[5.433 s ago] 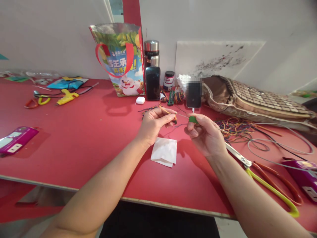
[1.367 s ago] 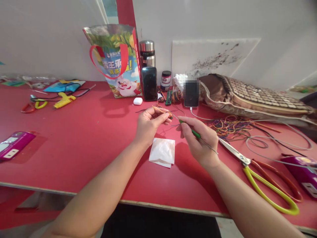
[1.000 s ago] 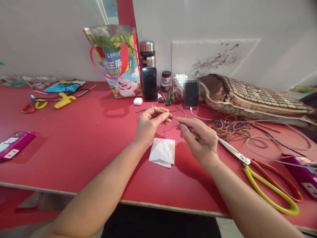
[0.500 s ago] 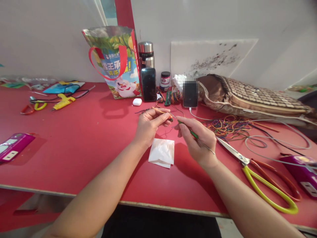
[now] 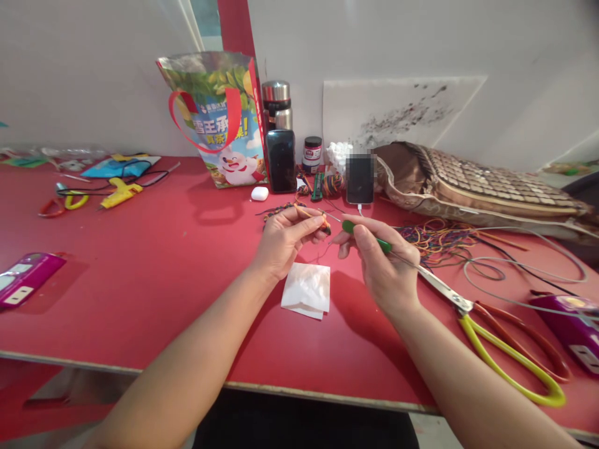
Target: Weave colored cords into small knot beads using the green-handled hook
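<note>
In the head view my left hand (image 5: 290,240) pinches a small piece of braided cord work (image 5: 326,226) in orange and dark colours. More of the dark, multicoloured braid shows behind the fingers. My right hand (image 5: 381,255) is closed around a crochet hook (image 5: 349,227) with a green handle. The hook's thin metal shaft points left, its tip close to the cord at my left fingertips; whether it passes through a loop is too small to tell. Below the hands a folded white paper napkin (image 5: 306,290) lies on the red table (image 5: 187,299).
Large scissors (image 5: 468,305) lie beside my right forearm, near tangled cords (image 5: 435,240). Behind stand a shopping bag (image 5: 219,125), a black phone (image 5: 281,161), a charging phone (image 5: 360,181) and a thermos (image 5: 277,103). A yellow glue gun (image 5: 120,192) lies left. A sequined bag (image 5: 491,181) rests right.
My right hand has moved slightly right and away from my left, drawing the hook back and turning its green handle flatter. My left hand keeps its pinch on the cord work.
</note>
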`<state>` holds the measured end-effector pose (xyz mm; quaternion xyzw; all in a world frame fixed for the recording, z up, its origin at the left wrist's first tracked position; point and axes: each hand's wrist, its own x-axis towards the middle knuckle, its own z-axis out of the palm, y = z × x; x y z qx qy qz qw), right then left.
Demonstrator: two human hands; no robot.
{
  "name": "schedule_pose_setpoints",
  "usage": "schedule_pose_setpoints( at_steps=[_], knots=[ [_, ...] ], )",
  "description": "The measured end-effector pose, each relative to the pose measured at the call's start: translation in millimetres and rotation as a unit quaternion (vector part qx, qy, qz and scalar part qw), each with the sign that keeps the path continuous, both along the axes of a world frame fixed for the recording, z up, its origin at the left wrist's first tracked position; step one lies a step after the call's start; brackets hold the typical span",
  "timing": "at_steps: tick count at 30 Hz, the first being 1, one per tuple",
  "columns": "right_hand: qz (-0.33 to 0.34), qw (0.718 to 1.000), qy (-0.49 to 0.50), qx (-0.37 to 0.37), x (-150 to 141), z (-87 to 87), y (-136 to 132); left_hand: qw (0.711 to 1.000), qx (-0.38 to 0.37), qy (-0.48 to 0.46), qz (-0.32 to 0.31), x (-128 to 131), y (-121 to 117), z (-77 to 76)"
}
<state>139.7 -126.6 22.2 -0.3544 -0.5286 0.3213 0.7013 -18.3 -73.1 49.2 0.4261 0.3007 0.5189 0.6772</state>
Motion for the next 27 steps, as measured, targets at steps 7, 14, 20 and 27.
schedule_pose_setpoints(
  at_steps=[7,14,20,27],
  knots=[
    [0.056,0.997,0.031,-0.04,6,0.1,4,1.0,-0.019,-0.003,-0.006,-2,0,1.0],
    [0.058,0.997,-0.057,0.004,6,8.2,-1,0.999,-0.041,-0.031,-0.014,-3,-2,2.3],
    [0.048,0.991,-0.113,0.05,8,12.7,-5,0.999,-0.008,-0.039,-0.005,-2,-3,3.4],
    [0.048,0.99,-0.117,0.062,8,15.8,-6,0.999,0.017,-0.037,-0.01,-3,-3,2.9]
  ],
)
